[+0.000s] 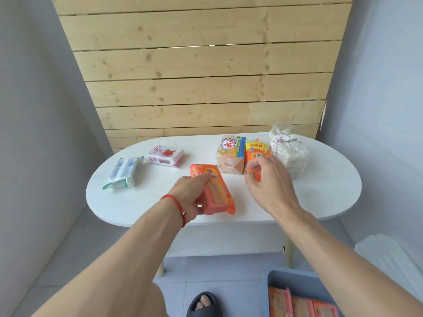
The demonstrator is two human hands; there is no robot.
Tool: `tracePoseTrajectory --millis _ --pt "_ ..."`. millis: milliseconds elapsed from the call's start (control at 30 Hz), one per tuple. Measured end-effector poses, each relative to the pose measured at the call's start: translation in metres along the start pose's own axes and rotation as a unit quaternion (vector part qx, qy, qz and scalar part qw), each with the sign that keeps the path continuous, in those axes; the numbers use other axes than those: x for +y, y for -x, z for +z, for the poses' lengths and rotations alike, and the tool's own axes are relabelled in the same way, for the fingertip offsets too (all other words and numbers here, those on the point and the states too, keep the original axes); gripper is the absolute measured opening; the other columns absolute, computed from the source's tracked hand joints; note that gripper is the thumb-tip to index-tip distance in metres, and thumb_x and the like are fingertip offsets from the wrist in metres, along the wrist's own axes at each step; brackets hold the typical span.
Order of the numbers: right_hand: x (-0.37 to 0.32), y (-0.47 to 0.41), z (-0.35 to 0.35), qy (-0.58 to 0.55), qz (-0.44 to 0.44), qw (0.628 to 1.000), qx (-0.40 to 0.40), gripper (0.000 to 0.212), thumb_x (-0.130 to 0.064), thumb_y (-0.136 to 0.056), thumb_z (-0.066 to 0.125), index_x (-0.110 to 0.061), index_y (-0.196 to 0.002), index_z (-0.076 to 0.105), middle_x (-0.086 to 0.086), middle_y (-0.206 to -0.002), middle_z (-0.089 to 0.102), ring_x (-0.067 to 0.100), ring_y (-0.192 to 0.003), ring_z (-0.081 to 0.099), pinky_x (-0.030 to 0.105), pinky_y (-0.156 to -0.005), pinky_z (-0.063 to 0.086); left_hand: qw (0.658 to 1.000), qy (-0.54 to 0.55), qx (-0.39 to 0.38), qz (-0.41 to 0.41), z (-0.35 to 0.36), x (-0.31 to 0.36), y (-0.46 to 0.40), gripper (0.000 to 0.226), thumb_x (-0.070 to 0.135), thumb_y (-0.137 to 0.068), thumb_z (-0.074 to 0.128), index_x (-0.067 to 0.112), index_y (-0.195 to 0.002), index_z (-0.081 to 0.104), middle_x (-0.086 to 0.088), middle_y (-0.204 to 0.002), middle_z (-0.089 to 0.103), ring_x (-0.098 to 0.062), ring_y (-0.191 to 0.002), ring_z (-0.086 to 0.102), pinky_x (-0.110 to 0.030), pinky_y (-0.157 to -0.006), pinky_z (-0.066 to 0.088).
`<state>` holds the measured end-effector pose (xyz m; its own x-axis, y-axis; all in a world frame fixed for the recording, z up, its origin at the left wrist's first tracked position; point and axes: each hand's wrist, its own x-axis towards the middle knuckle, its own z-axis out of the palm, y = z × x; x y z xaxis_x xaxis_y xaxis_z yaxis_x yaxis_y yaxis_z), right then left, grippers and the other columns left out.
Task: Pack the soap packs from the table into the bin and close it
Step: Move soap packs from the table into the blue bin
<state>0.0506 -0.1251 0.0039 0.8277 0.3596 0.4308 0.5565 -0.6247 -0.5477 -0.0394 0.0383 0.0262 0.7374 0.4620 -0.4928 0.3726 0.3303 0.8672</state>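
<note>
Bin [270, 291] sits on floor by the foot, w/ orange packs already inside. Left hand [190, 197] grips a flat orange soap pack [216, 193] on the bench [137, 202]; right hand [267, 177] pinches an upright orange pack [254, 154]. Risk: slick wrap slipping, or right hand knocking the beige pack [230, 154] beside it.

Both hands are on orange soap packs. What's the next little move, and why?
Probably lift both packs and carry them down to the bin. The left hand grips one orange pack, the right hand pinches another, and the bin already holds similar packs.
</note>
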Motion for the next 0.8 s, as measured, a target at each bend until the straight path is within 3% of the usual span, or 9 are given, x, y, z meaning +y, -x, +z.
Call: tracePoseTrajectory --millis 100,167,233,333,433,567,633,700,800 --pt "-0.015 0.013 0.013 -0.109 0.017 0.986 -0.124 0.027 -0.037 -0.096 0.059 -0.018 -0.114 0.067 -0.003 -0.098 0.072 0.017 -0.087 0.068 0.038 -0.084 0.055 0.999 0.035 -0.032 -0.002 -0.008 0.002 0.006 0.026 0.012 -0.091 0.067 -0.002 -0.113 0.063 -0.021 -0.096 0.071 -0.035 -0.082 0.071 -0.057 -0.078 0.059" --pt "-0.03 0.02 0.022 -0.146 0.058 0.964 -0.213 0.04 -0.054 -0.099 0.05 -0.019 -0.113 0.062 -0.001 -0.097 0.072 0.021 -0.084 0.07 0.038 -0.076 0.057 0.997 0.029 -0.076 -0.001 -0.008 -0.001 0.015 0.026 0.014 -0.091 0.069 -0.002 -0.112 0.067 -0.019 -0.092 0.073 -0.033 -0.08 0.072 -0.053 -0.082 0.059" --pt "-0.035 0.026 0.02 -0.2 0.097 0.945 -0.239 0.04 -0.053 -0.1 0.05 -0.016 -0.109 0.062 0.005 -0.095 0.073 0.025 -0.076 0.073 0.039 -0.066 0.06 0.997 0.007 -0.078 0.016 -0.003 -0.006 0.023 0.022 0.016 -0.091 0.069 -0.001 -0.105 0.07 -0.016 -0.079 0.075 -0.03 -0.071 0.073 -0.047 -0.076 0.062" --pt "-0.012 0.042 -0.01 -0.292 0.13 0.9 -0.294 0.033 -0.044 -0.099 0.061 -0.013 -0.111 0.063 0.01 -0.088 0.077 0.025 -0.067 0.075 0.032 -0.052 0.052 0.994 -0.086 -0.067 0.031 0.009 -0.022 0.033 0.029 0.026 -0.087 0.073 0.002 -0.103 0.073 -0.015 -0.084 0.075 -0.027 -0.074 0.073 -0.037 -0.067 0.062" --pt "0.04 0.062 -0.054 -0.311 0.16 0.856 -0.382 0.036 -0.035 -0.098 0.067 -0.007 -0.12 0.064 0.017 -0.1 0.078 0.03 -0.081 0.075 0.033 -0.059 0.055 0.984 -0.112 -0.138 0.013 0.036 -0.062 0.044 0.038 0.031 -0.085 0.076 -0.002 -0.103 0.073 -0.018 -0.089 0.074 -0.021 -0.07 0.07 -0.03 -0.062 0.06" --pt "0.129 0.096 -0.09 -0.216 0.263 0.799 -0.496 0.039 -0.023 -0.096 0.07 -0.002 -0.128 0.061 0.022 -0.116 0.073 0.038 -0.108 0.071 0.054 -0.09 0.057 0.959 -0.123 -0.238 -0.089 0.109 -0.142 0.055 0.036 0.025 -0.091 0.071 -0.006 -0.11 0.07 -0.021 -0.097 0.075 -0.022 -0.076 0.072 -0.032 -0.069 0.063" --pt "0.167 0.122 -0.089 -0.179 0.325 0.788 -0.491 0.04 -0.02 -0.094 0.074 -0.001 -0.126 0.061 0.019 -0.111 0.075 0.032 -0.102 0.074 0.048 -0.084 0.061 0.952 -0.144 -0.236 -0.128 0.138 -0.183 0.048 0.035 0.018 -0.092 0.069 -0.01 -0.113 0.067 -0.025 -0.103 0.073 -0.026 -0.082 0.069 -0.032 -0.072 0.063" --pt "0.203 0.153 -0.078 -0.152 0.39 0.791 -0.447 0.036 -0.021 -0.093 0.075 0.0 -0.12 0.064 0.017 -0.107 0.076 0.031 -0.097 0.075 0.045 -0.078 0.062 0.939 -0.246 -0.214 -0.111 0.158 -0.218 0.038 0.028 0.015 -0.091 0.065 -0.005 -0.11 0.07 -0.018 -0.094 0.07 -0.024 -0.08 0.063 -0.033 -0.074 0.06" --pt "0.24 0.199 -0.042 -0.048 0.421 0.831 -0.359 0.032 -0.032 -0.092 0.075 -0.005 -0.109 0.069 0.014 -0.105 0.076 0.029 -0.096 0.074 0.041 -0.081 0.06 0.856 -0.492 -0.159 0.014 0.154 -0.247 0.021 0.017 0.021 -0.089 0.056 0.015 -0.093 0.072 -0.004 -0.09 0.065 -0.022 -0.084 0.062 -0.032 -0.081 0.055"
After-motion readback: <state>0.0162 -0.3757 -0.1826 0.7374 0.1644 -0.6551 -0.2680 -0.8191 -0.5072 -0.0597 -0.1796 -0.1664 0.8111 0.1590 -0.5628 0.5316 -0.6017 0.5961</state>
